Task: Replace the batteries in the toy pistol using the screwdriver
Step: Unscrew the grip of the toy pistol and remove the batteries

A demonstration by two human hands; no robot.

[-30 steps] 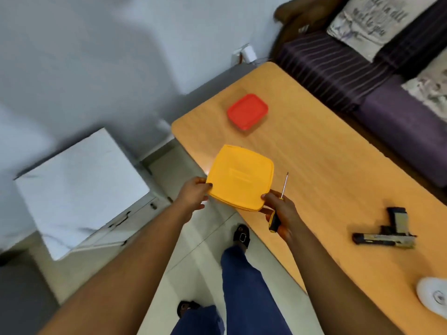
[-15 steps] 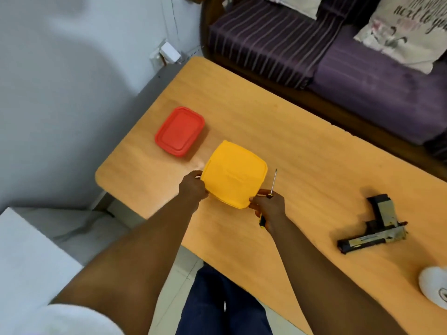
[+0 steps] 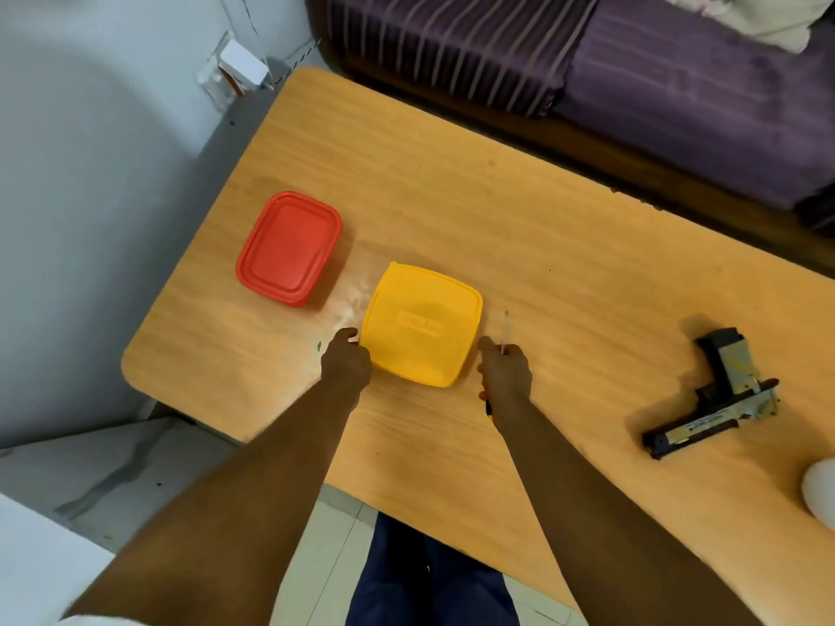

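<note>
A yellow square container [image 3: 422, 323] sits on the wooden table [image 3: 565, 246]. My left hand [image 3: 345, 359] grips its left near edge. My right hand [image 3: 504, 370] is just right of the container, a small gap between them, and holds a screwdriver [image 3: 504, 332] whose thin shaft points away from me. The black and silver toy pistol [image 3: 718, 395] lies on the table far to the right, untouched.
A red lidded container [image 3: 289, 248] lies left of the yellow one. A white round object [image 3: 820, 487] shows at the right edge. A purple sofa [image 3: 632, 74] runs along the table's far side. The wall and a white cabinet [image 3: 27, 562] are at left.
The yellow container has come from the air beside the table down onto the tabletop near the red one. My right hand has come off its edge, still holding the screwdriver.
</note>
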